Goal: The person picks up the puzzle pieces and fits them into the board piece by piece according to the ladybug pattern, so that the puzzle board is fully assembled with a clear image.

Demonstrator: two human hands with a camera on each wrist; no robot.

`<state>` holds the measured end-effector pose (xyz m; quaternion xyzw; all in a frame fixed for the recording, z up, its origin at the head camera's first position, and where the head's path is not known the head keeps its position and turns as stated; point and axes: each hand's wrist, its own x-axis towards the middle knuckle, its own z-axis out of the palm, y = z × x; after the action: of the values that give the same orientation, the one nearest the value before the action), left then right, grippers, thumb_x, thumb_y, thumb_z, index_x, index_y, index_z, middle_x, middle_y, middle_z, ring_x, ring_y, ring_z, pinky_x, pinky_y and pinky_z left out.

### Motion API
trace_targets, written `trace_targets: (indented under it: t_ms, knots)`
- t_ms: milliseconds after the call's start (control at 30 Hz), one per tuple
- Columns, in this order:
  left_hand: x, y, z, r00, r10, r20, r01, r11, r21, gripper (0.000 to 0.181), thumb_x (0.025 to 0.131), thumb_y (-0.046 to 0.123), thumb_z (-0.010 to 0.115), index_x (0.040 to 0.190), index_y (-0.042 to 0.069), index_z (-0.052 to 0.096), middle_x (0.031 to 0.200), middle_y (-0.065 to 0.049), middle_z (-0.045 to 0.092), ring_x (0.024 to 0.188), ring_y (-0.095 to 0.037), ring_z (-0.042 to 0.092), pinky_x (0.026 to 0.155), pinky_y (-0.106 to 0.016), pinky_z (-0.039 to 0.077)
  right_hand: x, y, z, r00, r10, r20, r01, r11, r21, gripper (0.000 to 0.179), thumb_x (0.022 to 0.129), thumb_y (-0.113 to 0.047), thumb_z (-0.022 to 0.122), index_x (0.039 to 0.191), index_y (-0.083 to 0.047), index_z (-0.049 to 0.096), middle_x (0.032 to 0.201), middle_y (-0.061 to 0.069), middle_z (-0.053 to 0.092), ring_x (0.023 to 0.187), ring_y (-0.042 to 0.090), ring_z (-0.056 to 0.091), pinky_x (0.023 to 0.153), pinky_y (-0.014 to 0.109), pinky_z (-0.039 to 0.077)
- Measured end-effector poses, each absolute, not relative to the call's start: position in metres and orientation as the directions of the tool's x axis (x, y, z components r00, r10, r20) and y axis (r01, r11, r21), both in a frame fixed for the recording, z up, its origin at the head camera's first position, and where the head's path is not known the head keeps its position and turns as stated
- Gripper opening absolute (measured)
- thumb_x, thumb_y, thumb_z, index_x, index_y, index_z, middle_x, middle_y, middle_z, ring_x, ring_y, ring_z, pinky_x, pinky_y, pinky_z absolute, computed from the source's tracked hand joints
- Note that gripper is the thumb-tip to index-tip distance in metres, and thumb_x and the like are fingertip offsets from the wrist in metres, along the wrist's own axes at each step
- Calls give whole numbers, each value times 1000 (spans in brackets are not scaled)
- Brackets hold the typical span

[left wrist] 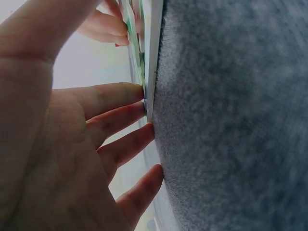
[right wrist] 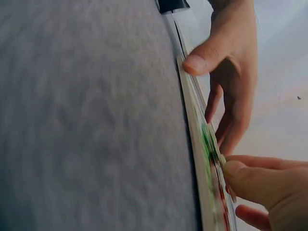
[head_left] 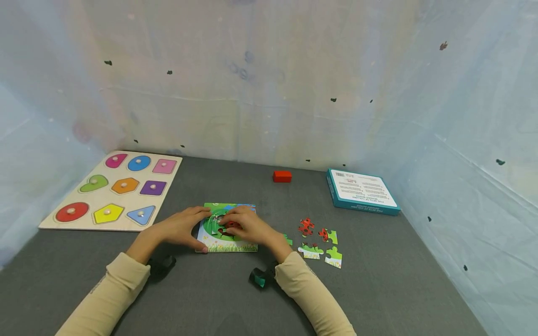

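Note:
A puzzle board [head_left: 229, 248] with a green picture and a grassy lower border lies flat in front of me. My left hand [head_left: 183, 227] rests along its left side, the thumb at the near left corner. The left wrist view shows the fingers [left wrist: 115, 100] fairly straight, their tips touching the board's edge. My right hand [head_left: 249, 226] is over the middle of the board. In the right wrist view its thumb and forefinger pinch a small puzzle piece [right wrist: 222, 160] at the board's surface; the fingers hide most of it. Red, ladybug-like parts of the picture show under the hand.
Several loose puzzle pieces [head_left: 311, 252] lie right of the board, one partly behind the right wrist. A wooden shape board [head_left: 128, 200] stands at the left, a red block [head_left: 282, 176] at the back and a teal box [head_left: 363, 191] at the right.

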<state>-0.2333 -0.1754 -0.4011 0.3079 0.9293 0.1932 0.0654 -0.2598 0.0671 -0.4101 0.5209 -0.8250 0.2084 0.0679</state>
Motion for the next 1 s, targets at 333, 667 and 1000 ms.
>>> trace_targets:
  t_ms: [333,667,1000]
  knots:
    - [-233,-175,-400,-798,603,-2,550,730,406,98,67,58,74,137,-3,42,140,-24,38,128,-43,34,96,-60,32,-257,52,-417,-487,-800,350,-871,476,-123,20,87,-18,66,107,-16,68,107,-3,64,105,15,54,101,30,34]
    - [-234,-176,-401,-798,602,-1,548,727,414,99,67,59,74,137,-3,41,140,-23,39,128,-43,35,96,-61,32,-254,49,-419,-531,-771,350,-844,516,-144,22,88,-23,66,109,-17,68,111,-1,62,111,18,51,100,32,35]
    - [-235,-179,-401,-782,624,18,551,677,488,85,73,52,72,132,-2,45,137,-23,43,128,-44,34,97,-61,30,-254,48,-421,-526,-771,359,-849,504,-159,23,88,-24,66,109,-16,68,113,1,61,108,18,52,98,30,37]
